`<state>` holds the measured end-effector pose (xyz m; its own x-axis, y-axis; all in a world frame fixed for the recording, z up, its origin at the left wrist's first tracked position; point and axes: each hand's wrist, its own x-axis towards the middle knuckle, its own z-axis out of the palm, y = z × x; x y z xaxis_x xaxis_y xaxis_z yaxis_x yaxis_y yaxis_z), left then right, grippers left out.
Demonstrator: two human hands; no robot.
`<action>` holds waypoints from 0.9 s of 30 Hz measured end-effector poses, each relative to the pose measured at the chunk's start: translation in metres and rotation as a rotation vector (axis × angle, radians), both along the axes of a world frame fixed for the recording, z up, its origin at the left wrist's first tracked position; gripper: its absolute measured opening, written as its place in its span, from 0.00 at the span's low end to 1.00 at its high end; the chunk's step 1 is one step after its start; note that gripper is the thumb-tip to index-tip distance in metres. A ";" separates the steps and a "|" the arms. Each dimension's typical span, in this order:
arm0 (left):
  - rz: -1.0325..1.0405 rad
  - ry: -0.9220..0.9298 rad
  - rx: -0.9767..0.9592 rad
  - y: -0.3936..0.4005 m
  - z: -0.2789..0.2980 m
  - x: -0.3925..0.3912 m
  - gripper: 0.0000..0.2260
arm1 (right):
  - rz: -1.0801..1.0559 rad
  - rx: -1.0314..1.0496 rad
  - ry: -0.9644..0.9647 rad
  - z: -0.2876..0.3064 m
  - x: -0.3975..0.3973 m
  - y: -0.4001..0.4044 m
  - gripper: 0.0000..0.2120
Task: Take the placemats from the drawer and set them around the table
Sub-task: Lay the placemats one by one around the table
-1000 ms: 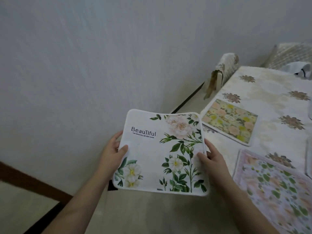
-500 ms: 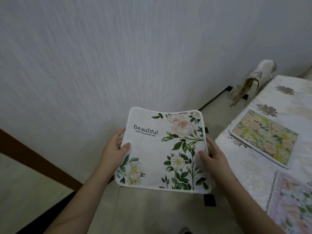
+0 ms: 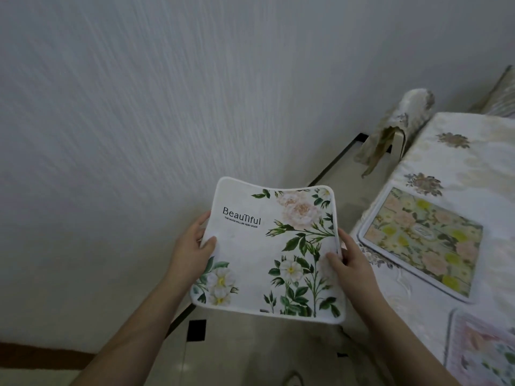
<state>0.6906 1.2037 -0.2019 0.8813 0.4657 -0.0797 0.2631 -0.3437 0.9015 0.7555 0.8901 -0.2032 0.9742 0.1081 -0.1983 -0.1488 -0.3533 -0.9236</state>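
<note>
A pale textured wall (image 3: 139, 121) fills the left of the room, with a dark skirting strip along its foot. In front of it the person holds one white placemat (image 3: 267, 254) off the floor, clear of the table, printed side up: green stems, white and blush flowers, and the word "BeauTiful" near its upper left corner. The left hand (image 3: 189, 252) grips the mat's left edge, thumb pressed on top and the other fingers curled underneath, out of sight. The right hand (image 3: 351, 263) grips the right edge the same way, thumb on the printed face, fingers wrapped behind. The mat bows slightly between the two hands.

Beyond the mat's right edge a chair back (image 3: 401, 126) draped in cream fabric stands at the table's far left corner. The table (image 3: 473, 151) itself wears a cream cloth with brown floral medallions. Two more placemats lie flat on it: a yellow and pink floral mat (image 3: 426, 240) along the left edge, and a pink-bordered mat (image 3: 485, 349) at the near edge, cut off by the frame. That makes three mats in all.
</note>
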 end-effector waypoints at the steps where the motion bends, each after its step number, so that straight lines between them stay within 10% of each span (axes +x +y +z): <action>1: -0.002 -0.001 0.002 -0.001 -0.001 0.011 0.27 | -0.004 -0.004 -0.007 0.000 0.010 -0.002 0.25; 27: -0.370 0.002 -0.026 0.089 -0.029 0.295 0.26 | -0.282 -0.098 0.047 -0.007 0.210 0.090 0.25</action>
<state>0.9856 1.2925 -0.2308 0.9895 0.1138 -0.0893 0.1274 -0.3933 0.9105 0.9657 0.9801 -0.2104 0.9525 -0.1877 -0.2399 -0.2956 -0.3795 -0.8767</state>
